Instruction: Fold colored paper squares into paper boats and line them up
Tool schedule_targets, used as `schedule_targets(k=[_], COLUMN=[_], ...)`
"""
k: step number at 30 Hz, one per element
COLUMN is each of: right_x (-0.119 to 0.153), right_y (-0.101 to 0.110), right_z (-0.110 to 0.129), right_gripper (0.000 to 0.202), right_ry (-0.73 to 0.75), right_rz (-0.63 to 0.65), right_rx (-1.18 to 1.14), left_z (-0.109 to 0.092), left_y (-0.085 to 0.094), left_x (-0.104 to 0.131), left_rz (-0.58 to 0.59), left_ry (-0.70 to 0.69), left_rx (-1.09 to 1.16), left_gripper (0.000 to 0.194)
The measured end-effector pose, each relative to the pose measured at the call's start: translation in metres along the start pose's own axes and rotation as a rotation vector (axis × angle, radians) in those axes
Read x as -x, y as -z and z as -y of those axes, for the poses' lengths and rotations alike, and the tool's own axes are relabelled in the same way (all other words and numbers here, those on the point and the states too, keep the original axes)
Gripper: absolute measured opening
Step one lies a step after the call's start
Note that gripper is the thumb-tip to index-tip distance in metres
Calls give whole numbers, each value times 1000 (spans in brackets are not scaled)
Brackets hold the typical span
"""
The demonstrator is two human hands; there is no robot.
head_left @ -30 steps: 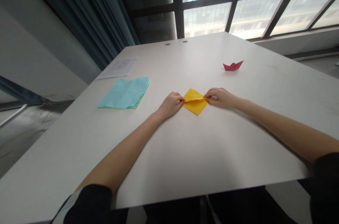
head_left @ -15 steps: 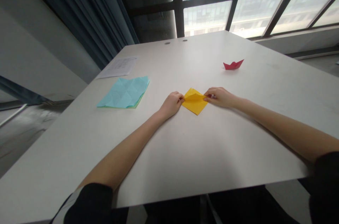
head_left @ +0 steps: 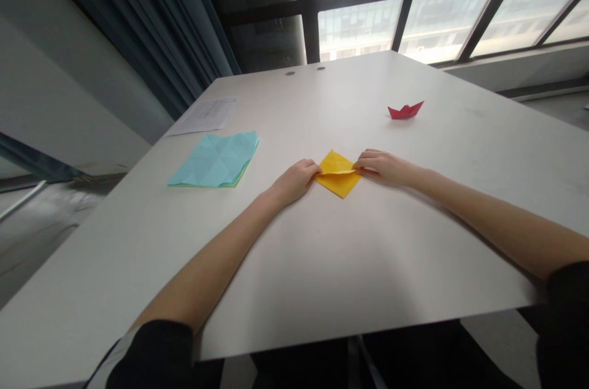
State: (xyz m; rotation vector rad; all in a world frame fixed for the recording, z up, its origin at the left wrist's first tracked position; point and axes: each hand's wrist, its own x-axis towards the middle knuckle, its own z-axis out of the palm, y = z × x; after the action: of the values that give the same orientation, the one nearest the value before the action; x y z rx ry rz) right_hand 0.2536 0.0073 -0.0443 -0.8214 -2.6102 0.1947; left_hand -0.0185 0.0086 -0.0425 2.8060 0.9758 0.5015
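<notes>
A folded yellow paper [head_left: 339,183] lies as a diamond on the white table, one corner toward me, with a raised fold running across its middle. My left hand [head_left: 300,179] is closed on its left corner. At the opposite corner, my right hand [head_left: 381,167] has its fingers pressed together on the paper. The fingertips of both hands partly cover the two side corners.
Left of my hands a stack of creased light blue paper [head_left: 218,159] rests on the table [head_left: 294,278]. Behind it is a printed white sheet [head_left: 205,115]. A red paper boat [head_left: 405,111] stands beyond my right hand. Windows and a curtain border the far side.
The flap across the yellow paper has come down toward me and its far part shows more. My fingers have shifted slightly at both side corners.
</notes>
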Motion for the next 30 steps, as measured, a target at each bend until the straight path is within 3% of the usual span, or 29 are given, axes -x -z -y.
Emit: schedule_targets(k=[15,25,30], right_x=[7,6,1], right_y=[-1,2,6], right_z=[-6,-4,10], right_gripper=[27,29,28], right_ry=[170,172,132], right_rz=[-2,59,46], right_rx=[208,244,234], left_z=[-8,-11,-25], left_y=[12,15,18], left_x=[1,1,-1], left_rz=[155,218,209], left_ry=[-91,-126,-54], left_rx=[-259,-348,-357], left_gripper=[25,24,24])
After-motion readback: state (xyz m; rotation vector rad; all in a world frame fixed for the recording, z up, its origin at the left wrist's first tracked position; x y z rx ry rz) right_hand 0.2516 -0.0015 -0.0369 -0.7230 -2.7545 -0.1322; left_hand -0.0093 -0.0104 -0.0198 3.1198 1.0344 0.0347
